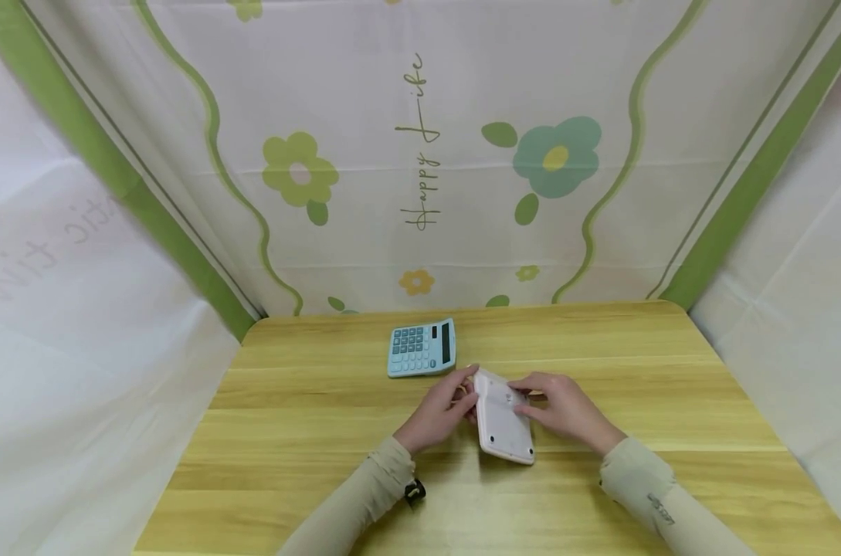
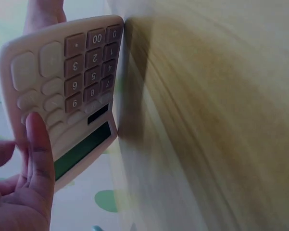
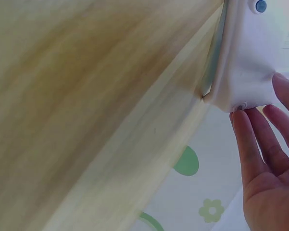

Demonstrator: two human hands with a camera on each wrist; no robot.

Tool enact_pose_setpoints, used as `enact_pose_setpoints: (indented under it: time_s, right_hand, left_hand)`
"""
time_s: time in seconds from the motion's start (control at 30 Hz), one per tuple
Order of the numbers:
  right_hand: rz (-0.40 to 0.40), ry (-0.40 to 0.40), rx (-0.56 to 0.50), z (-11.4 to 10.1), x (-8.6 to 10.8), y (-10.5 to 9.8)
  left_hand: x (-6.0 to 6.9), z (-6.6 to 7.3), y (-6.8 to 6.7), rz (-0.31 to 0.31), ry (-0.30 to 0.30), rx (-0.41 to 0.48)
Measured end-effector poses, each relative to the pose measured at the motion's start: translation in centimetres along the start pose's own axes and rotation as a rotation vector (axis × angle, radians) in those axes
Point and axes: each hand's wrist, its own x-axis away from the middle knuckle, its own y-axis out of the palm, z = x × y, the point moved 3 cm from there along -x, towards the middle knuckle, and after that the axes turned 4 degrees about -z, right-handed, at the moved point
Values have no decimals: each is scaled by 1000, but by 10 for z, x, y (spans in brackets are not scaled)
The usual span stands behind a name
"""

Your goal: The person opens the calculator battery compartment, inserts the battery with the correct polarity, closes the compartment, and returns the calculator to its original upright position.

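Observation:
A pale pink calculator is held tilted up off its flat side above the table, its back and small dark feet showing in the head view. In the left wrist view its keys and dark display are visible. My left hand pinches one side edge, a finger lying across the front near the display. My right hand holds the far edge, thumb on the back and fingertips at the rim by a foot. A light blue calculator lies face up beyond my left hand.
The wooden table ends in a straight back edge. White cloth with flowers and green bands hangs behind it and at both sides. A black band shows at the left wrist.

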Motion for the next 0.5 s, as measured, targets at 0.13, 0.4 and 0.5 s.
enact_pose_setpoints:
  time_s: [0.13, 0.4, 0.5]
  right_hand:
    - [2, -6, -63, 2, 2, 0]
    - [-34, 9, -190, 8, 5, 2]
    - [-57, 23, -235, 10, 5, 4]
  left_hand:
    - [-6, -2, -1, -1, 47, 31]
    - [-18, -4, -1, 59, 13, 2]
    - [-21, -4, 1, 76, -20, -87]
